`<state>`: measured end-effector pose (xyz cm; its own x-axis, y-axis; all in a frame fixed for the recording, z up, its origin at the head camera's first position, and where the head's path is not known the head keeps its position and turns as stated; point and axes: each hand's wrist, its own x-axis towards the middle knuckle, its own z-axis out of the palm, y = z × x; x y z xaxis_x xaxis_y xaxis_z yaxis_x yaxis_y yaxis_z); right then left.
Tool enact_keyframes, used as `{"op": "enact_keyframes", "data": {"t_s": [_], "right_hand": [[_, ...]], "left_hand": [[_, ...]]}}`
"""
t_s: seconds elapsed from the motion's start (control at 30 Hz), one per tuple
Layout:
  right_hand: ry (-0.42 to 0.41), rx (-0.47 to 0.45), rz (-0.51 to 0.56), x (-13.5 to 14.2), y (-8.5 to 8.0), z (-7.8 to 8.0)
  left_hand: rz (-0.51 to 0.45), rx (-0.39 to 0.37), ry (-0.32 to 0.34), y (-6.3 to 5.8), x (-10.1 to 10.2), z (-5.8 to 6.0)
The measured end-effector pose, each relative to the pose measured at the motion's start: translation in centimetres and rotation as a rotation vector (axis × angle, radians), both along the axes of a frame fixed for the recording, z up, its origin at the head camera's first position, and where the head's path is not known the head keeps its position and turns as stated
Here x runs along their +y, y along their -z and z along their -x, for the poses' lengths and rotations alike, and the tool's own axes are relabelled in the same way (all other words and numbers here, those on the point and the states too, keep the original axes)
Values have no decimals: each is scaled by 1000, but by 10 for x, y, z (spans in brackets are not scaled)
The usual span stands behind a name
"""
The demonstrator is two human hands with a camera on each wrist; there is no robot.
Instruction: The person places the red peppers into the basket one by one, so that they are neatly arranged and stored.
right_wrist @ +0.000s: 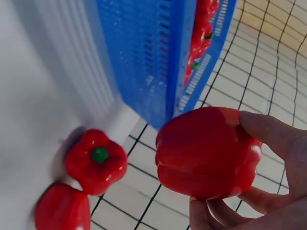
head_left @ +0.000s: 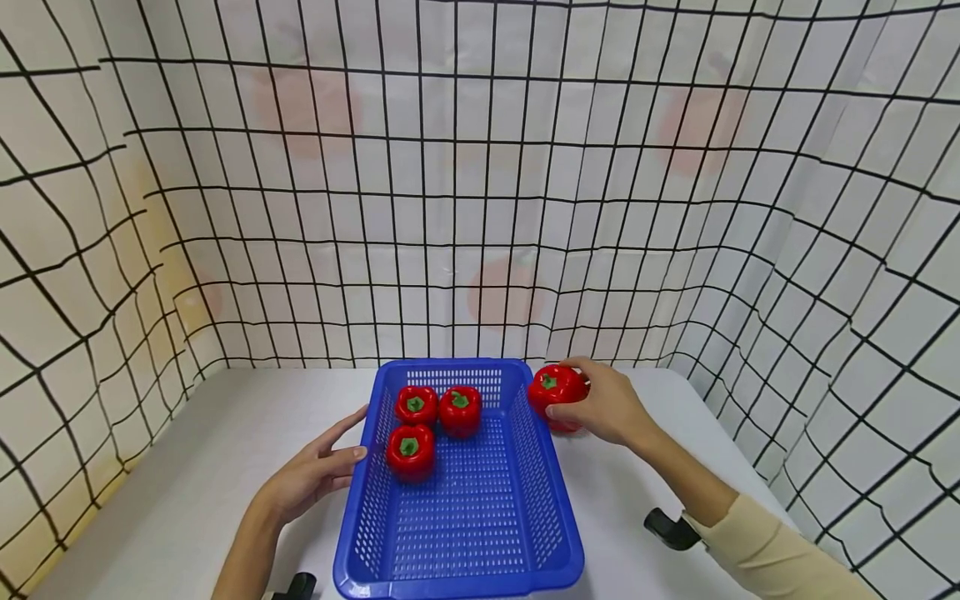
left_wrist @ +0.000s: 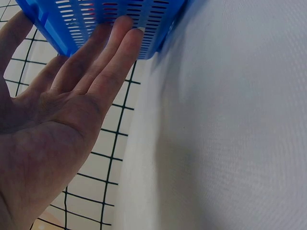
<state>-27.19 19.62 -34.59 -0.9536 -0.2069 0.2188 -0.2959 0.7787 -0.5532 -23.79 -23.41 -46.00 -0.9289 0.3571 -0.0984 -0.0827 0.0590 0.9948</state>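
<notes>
A blue plastic basket (head_left: pixel 465 525) stands on the table, with three red bell peppers (head_left: pixel 411 457) grouped in its far left part. Against the basket's left side my left hand (head_left: pixel 303 477) rests with extended fingers; the left wrist view shows the fingertips at its slotted wall (left_wrist: pixel 129 9). My right hand (head_left: pixel 611 406) grips another red bell pepper (right_wrist: pixel 206 153) between thumb and fingers, up beside the basket's right rim. Two more bell peppers, one with a green stem (right_wrist: pixel 96 160) and one at the frame's bottom (right_wrist: pixel 62 209), lie below it, largely hidden in the head view.
Black wire mesh (head_left: pixel 465 217) encloses the white table (head_left: pixel 202 467) at the back and both sides, with pale sheeting behind it. A black strap piece (head_left: pixel 672 529) sits by my right wrist, another (head_left: pixel 300 586) by my left.
</notes>
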Motion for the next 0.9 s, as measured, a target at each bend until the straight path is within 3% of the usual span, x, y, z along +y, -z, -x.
{"op": "enact_keyframes", "data": {"t_s": [0.4,0.9], "right_hand": [[-69,-27,107,-25,-2,-3],[-128,-104,170,-54,19,-1]], "left_hand": [[15,-6,-13,1,0,0],[11,0,-5,1,1,1]]}}
